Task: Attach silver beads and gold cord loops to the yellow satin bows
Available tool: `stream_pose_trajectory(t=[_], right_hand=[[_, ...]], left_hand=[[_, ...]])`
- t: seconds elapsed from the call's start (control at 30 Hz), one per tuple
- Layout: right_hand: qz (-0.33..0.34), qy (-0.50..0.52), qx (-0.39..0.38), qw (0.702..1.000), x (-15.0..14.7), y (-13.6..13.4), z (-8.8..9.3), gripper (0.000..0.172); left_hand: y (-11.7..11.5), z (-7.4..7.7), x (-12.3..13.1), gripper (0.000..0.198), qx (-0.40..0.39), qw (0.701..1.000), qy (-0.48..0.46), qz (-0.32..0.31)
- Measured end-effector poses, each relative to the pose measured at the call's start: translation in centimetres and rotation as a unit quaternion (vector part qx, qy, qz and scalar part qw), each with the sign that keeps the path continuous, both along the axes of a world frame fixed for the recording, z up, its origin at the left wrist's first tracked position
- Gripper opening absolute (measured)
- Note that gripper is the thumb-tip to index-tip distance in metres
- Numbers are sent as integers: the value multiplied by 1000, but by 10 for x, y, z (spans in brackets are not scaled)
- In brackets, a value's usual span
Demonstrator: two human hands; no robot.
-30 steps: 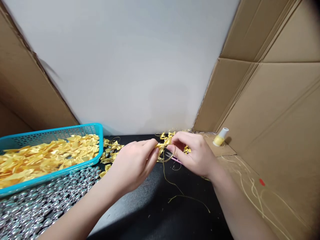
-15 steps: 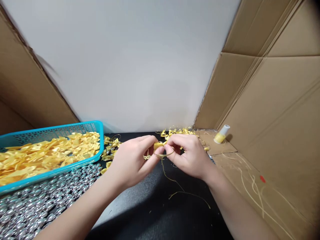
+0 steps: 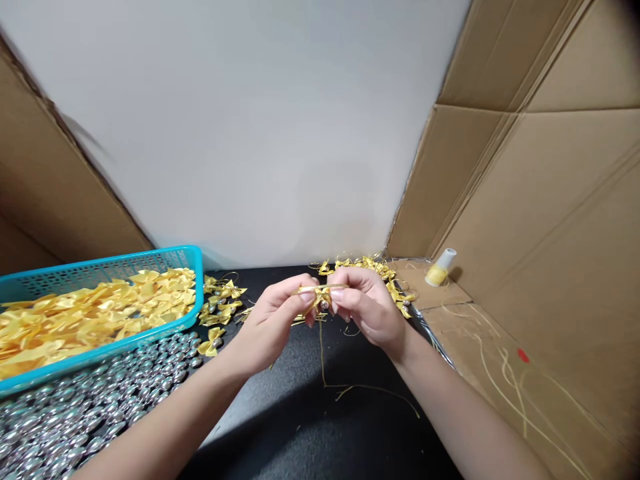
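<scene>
A yellow ribbon bow (image 3: 316, 304) with a small silver bead at its middle is held between my two hands over the black tabletop. My left hand (image 3: 277, 319) is closed, thumb and fingers pinching the bow's left side and a thin gold cord (image 3: 321, 287). Opposite it, my right hand (image 3: 371, 308) pinches the cord and the bow's right side. The cord runs level from thumb to thumb. A loose tail of cord (image 3: 322, 357) hangs below and trails right across the table. The fingertips behind the bow are partly hidden.
At left stands a turquoise basket (image 3: 199, 283) of yellow bows. Many shiny silver beads (image 3: 100, 407) lie in front of it. Finished-looking bows (image 3: 213, 340) lie beside the basket, others (image 3: 373, 267) at the back. A thread spool (image 3: 440, 268) stands right, near cardboard walls (image 3: 550, 220).
My hands have turned the bow so its bead faces me. The cord loop that hung between the thumbs is now drawn straight across the bow.
</scene>
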State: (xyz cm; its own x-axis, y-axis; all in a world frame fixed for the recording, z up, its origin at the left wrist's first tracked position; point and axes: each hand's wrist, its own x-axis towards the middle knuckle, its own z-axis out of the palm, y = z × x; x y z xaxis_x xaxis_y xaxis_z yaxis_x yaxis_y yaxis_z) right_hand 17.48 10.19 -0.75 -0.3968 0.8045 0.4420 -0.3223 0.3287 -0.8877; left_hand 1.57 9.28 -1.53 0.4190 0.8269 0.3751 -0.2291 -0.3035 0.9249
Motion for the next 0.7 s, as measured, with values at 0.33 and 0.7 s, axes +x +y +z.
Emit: stream_pose_trajectory(t=[0.33, 0.7], right_hand=[[4, -11, 8, 1000, 3, -4, -1, 21], [-105, -191, 57, 974, 29, 2, 18, 25]], left_hand=[[-2, 7, -7, 30, 19, 999, 48, 11], [7, 12, -11, 32, -1, 990, 89, 107]])
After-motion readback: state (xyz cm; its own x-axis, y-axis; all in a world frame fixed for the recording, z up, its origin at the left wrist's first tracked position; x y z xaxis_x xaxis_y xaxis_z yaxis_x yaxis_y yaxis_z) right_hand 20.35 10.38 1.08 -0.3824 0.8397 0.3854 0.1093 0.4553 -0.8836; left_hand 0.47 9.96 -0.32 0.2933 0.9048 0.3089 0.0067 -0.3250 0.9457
